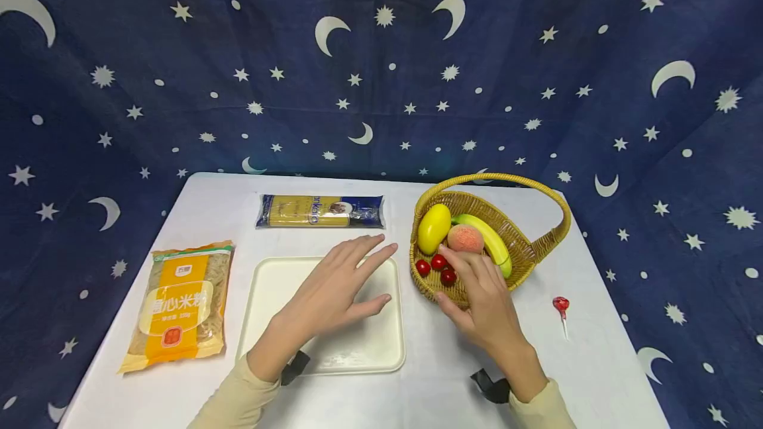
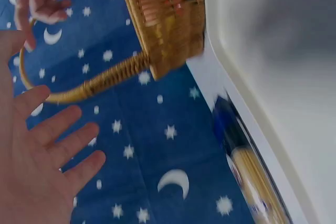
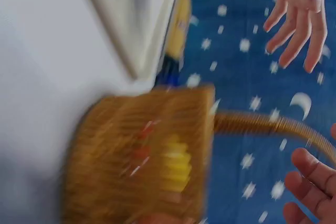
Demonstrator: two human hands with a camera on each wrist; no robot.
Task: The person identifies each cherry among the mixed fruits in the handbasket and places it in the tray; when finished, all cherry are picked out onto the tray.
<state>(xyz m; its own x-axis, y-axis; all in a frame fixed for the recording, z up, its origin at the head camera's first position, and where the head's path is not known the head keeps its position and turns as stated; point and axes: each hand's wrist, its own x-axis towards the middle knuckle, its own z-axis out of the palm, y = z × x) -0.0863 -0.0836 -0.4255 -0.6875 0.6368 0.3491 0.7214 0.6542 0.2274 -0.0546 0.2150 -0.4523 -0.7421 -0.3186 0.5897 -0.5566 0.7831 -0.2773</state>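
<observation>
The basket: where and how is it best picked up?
Probably by the top of its handle, with the right hand coming from above. The handle arches over the basket as a slim loop with open space beneath, so a hand could wrap round it, and the fruit lies below, out of the way.

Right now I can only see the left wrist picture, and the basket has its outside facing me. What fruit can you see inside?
Observer: The head view shows a banana beside a peach in the wicker basket.
Operator: Yum! Any treats out on the table?
Observer: Yes, a red lollipop lies to the right of the right hand.
Operator: Ooh! And what's past the tray, on the side away from the basket?
Observer: A bag of rice noodles lies on the tray's left.
</observation>
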